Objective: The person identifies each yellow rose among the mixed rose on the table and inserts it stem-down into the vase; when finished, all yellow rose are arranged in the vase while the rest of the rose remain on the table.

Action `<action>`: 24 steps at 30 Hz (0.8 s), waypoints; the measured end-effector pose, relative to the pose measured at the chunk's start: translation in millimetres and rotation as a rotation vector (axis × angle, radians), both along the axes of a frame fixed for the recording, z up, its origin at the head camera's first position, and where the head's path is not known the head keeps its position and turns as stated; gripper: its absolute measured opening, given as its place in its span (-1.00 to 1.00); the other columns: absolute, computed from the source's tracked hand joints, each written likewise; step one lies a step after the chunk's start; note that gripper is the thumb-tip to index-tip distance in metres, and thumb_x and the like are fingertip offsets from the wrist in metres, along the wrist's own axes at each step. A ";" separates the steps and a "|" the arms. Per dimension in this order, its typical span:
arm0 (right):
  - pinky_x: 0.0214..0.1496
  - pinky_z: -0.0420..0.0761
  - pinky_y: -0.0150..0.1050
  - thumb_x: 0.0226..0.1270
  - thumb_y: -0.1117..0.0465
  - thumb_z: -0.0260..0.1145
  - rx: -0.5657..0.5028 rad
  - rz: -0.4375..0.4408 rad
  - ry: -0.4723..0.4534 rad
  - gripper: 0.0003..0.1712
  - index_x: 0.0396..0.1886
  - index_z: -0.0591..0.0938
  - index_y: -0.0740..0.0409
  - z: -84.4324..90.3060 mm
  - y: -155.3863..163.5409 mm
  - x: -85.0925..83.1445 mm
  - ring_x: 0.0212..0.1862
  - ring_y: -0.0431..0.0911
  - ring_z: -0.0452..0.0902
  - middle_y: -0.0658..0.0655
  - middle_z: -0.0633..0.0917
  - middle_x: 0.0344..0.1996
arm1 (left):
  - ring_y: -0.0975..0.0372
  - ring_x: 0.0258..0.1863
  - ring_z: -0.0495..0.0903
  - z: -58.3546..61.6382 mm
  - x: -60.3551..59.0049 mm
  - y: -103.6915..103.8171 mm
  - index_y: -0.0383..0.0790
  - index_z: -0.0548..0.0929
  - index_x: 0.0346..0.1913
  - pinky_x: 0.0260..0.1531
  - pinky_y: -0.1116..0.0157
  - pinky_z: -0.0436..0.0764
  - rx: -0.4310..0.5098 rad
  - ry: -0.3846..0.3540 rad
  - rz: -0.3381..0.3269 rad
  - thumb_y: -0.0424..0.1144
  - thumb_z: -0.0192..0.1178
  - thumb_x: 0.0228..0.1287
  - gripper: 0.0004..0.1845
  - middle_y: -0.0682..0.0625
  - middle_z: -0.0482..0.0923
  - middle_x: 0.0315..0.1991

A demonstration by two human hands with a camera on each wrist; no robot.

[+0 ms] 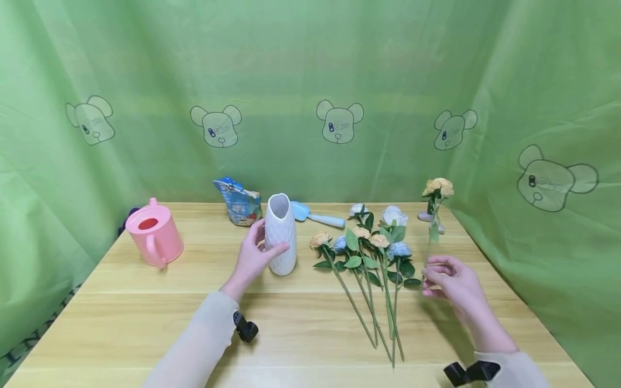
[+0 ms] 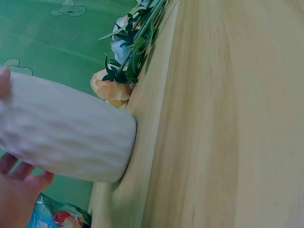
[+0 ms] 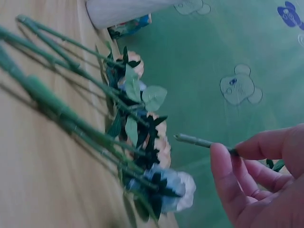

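A white vase (image 1: pixel 281 237) with a textured surface and a notched rim stands upright, its base (image 2: pixel 124 147) at the tabletop. My left hand (image 1: pixel 254 250) grips it from the left side, thumb across the front and fingers behind. On the right, my right hand (image 1: pixel 453 280) pinches the stem (image 3: pixel 197 140) of a peach artificial flower (image 1: pixel 438 187) between thumb and fingers. The flower points upward, and the stem's cut lower end sticks out below the fingertips. Between the hands lie several artificial flowers (image 1: pixel 380 241) in peach, white and blue, their green stems toward me.
A pink watering can (image 1: pixel 156 234) stands at the left. Behind the vase are a blue printed bag (image 1: pixel 240 202) and a light-blue hand trowel (image 1: pixel 317 216). Small items (image 1: pixel 427 216) sit at the back right. Green curtains (image 1: pixel 310 64) enclose the wooden table (image 1: pixel 145 323).
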State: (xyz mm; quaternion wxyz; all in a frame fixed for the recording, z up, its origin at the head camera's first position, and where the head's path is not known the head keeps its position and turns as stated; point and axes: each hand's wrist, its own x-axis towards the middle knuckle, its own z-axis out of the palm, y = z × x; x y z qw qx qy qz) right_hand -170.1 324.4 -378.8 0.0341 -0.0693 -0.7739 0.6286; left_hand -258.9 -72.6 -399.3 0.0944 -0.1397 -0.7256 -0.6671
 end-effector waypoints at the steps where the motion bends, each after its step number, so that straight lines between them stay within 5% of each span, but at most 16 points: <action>1: -0.30 0.67 -0.17 0.18 0.34 0.32 0.005 0.005 0.017 -0.54 0.03 0.36 0.34 2.2 -3.4 -1.4 -0.39 -0.09 0.58 0.02 0.59 -0.32 | 0.01 0.13 0.39 0.6 0.7 1.3 -0.23 0.30 0.27 0.11 0.05 0.42 -0.008 0.008 0.005 -0.31 0.45 -0.06 -0.21 -0.21 0.41 0.13; 9: -0.35 0.68 -0.16 0.18 0.37 0.31 -0.032 0.066 0.101 -0.59 -0.02 0.38 0.34 20.2 -35.4 -17.2 -0.43 -0.12 0.56 0.10 0.58 -0.31 | -0.04 0.12 0.39 5.9 9.6 10.5 -0.30 0.25 0.28 0.11 0.05 0.43 -0.078 0.023 0.096 -0.36 0.48 -0.14 -0.14 -0.26 0.40 0.13; 16: -0.34 0.68 -0.14 0.21 0.42 0.25 -0.049 0.125 0.165 -0.68 -0.06 0.41 0.30 36.8 -70.3 -38.1 -0.43 -0.11 0.55 0.14 0.54 -0.30 | 0.03 0.11 0.39 -21.8 -13.2 9.8 -0.13 0.28 0.28 0.10 0.04 0.43 -0.060 0.012 0.123 -0.22 0.52 -0.17 -0.11 -0.15 0.41 0.13; 24: -0.29 0.67 -0.11 0.20 0.44 0.24 -0.079 0.185 0.240 -0.66 -0.03 0.41 0.32 60.1 -117.0 -58.0 -0.42 -0.06 0.57 0.19 0.53 -0.27 | 0.11 0.07 0.43 -27.9 -17.0 10.6 -0.04 0.33 0.24 0.07 0.08 0.46 -0.062 0.059 0.136 -0.08 0.53 -0.20 -0.14 -0.04 0.46 0.08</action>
